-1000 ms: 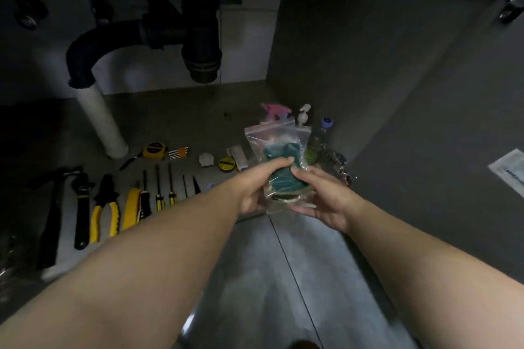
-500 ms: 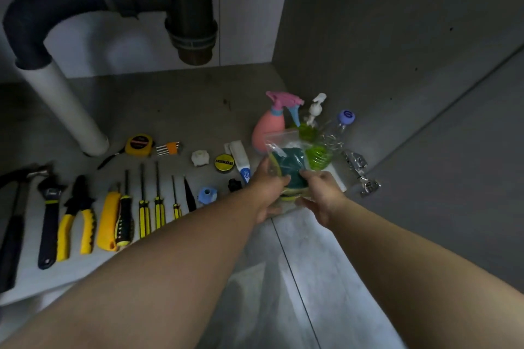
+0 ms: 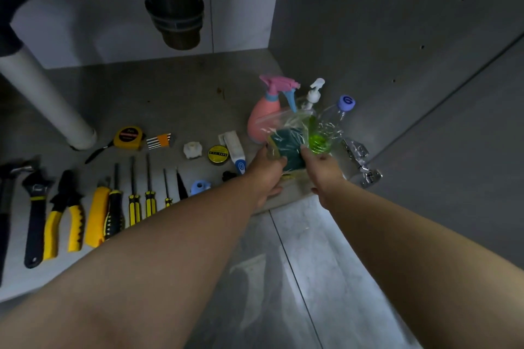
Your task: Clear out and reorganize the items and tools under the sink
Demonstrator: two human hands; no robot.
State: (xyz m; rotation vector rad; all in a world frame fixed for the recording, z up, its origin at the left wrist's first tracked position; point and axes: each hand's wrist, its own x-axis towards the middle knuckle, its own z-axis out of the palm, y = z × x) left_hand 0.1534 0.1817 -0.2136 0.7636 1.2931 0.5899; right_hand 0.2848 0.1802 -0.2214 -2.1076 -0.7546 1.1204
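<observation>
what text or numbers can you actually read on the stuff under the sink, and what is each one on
"P.V.C TAPE": on the yellow band of the black tape roll, just legible.
"6": on the purple cap of the clear bottle, or a 9, depending on which way up it is read.
Tape measure: small print on its round label, too blurred to read.
White tube: a blue round mark at its near end, not readable.
No readable text elsewhere.

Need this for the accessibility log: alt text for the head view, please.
Both hands, left hand and right hand, hold a clear plastic bag of green sponges inside a cabinet. Tools lie in rows at left; a pink spray bottle stands behind.
</observation>
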